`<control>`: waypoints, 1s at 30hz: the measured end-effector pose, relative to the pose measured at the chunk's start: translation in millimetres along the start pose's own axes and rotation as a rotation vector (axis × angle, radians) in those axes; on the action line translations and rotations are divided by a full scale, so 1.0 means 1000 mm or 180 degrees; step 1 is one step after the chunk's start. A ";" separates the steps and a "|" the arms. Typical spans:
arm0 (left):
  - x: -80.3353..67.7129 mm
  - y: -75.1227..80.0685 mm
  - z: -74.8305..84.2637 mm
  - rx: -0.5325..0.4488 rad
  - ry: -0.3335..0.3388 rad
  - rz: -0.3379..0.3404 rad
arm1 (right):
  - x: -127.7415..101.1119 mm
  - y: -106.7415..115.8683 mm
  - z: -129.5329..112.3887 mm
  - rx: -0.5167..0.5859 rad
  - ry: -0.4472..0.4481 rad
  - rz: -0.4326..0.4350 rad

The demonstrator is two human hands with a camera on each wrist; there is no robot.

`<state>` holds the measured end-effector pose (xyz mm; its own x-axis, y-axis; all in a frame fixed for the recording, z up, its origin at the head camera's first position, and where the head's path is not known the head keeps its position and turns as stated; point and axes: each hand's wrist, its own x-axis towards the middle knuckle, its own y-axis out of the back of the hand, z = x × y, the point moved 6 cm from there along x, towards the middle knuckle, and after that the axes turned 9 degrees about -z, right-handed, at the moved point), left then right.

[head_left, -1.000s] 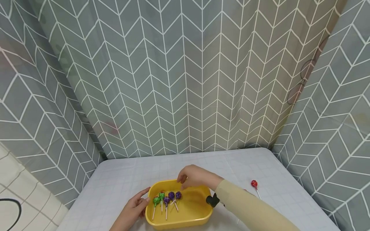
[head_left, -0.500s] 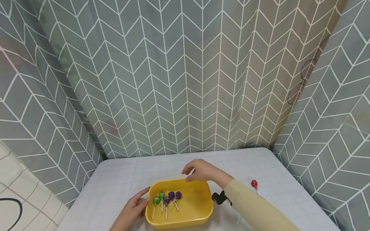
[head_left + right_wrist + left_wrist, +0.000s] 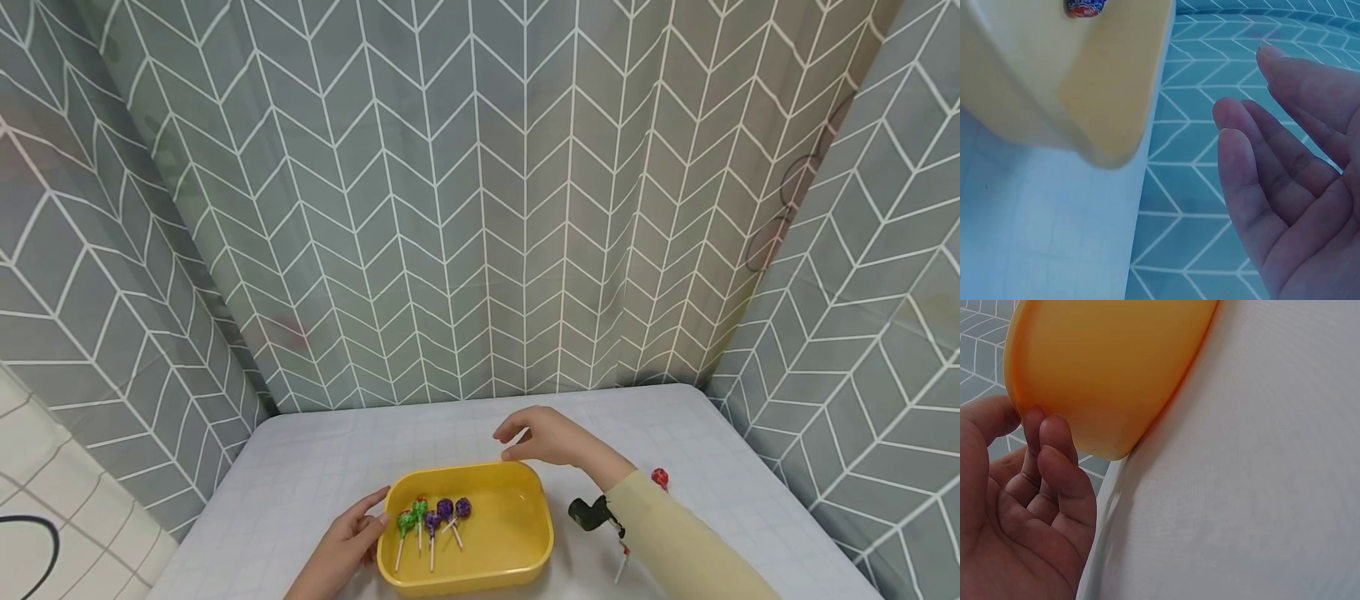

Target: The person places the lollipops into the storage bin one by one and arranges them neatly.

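From the head view, your left hand [image 3: 347,546] rests against the left end of the yellow tray [image 3: 525,565], fingers relaxed and nearly straight along its wall. The tray lies on the bench [image 3: 315,467] with its long axis running left to right across you. Inside, at the left half, lie 5 lollipops [image 3: 432,521]: 2 green, 3 purple, heads toward the far wall and sticks pointing back at you, the rightmost slightly slanted. Your right hand [image 3: 547,436] hovers just past the tray's far right rim, fingers loosely curled and holding nothing. A red lollipop [image 3: 660,477] lies on the bench to the right, partly behind your beige sleeve [image 3: 675,546].

In the left wrist view, your left fingertips [image 3: 1054,440] touch the tray's outer wall [image 3: 1110,362] near its corner, not wrapped around it.

In the right wrist view, your right fingers [image 3: 1254,181] are spread and empty, apart from the tray's corner [image 3: 1097,106]; a wrapped lollipop head [image 3: 1085,6], probably one of the purple ones, shows at the top edge.
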<state>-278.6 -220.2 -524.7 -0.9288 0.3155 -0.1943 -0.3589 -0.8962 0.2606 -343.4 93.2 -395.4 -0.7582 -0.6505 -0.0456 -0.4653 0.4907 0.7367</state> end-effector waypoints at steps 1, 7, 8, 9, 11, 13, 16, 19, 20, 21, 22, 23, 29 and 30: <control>0.000 0.000 0.000 0.0000 -0.0002 0.0000 | -0.002 0.002 0.001 0.0016 0.0000 0.0019; -0.001 0.000 0.001 0.0007 -0.0002 0.0003 | -0.014 0.012 0.011 0.0078 -0.0057 0.0143; 0.000 0.000 0.000 0.0009 0.0000 0.0003 | -0.016 0.014 0.013 0.0090 -0.0068 0.0168; 0.000 0.000 0.000 0.0010 0.0003 0.0004 | -0.018 0.015 0.015 0.0108 -0.0076 0.0194; 0.000 0.000 0.000 0.0006 0.0009 0.0002 | -0.023 0.018 0.018 0.0150 -0.0096 0.0253; 0.000 -0.001 -0.001 0.0005 0.0011 -0.0002 | -0.027 0.021 0.022 0.0165 -0.0109 0.0305; 0.000 -0.001 -0.001 0.0002 0.0008 0.0000 | -0.035 0.024 0.028 0.0196 -0.0153 0.0365; 0.000 -0.001 0.000 -0.0001 0.0009 0.0004 | -0.043 0.027 0.036 0.0215 -0.0210 0.0428; 0.000 -0.001 0.000 -0.0004 0.0011 0.0007 | -0.046 0.028 0.039 0.0227 -0.0233 0.0444; 0.000 -0.001 0.000 -0.0010 0.0012 0.0005 | -0.048 0.029 0.041 0.0242 -0.0261 0.0468; 0.000 -0.001 0.000 -0.0012 0.0013 0.0003 | -0.051 0.030 0.044 0.0257 -0.0307 0.0497; 0.000 0.000 0.000 -0.0006 0.0016 0.0003 | -0.054 0.032 0.047 0.0280 -0.0351 0.0528; 0.001 0.000 -0.002 -0.0029 0.0032 0.0000 | -0.071 0.038 0.069 0.0360 -0.0646 0.0687; 0.001 0.000 -0.002 -0.0039 0.0033 0.0000 | -0.074 0.039 0.072 0.0361 -0.0680 0.0710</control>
<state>-279.4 -220.5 -526.8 -0.9278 0.3123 -0.2042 -0.3578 -0.9000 0.2491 -338.2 202.3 -411.7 -0.9201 -0.3894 -0.0409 -0.3159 0.6765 0.6652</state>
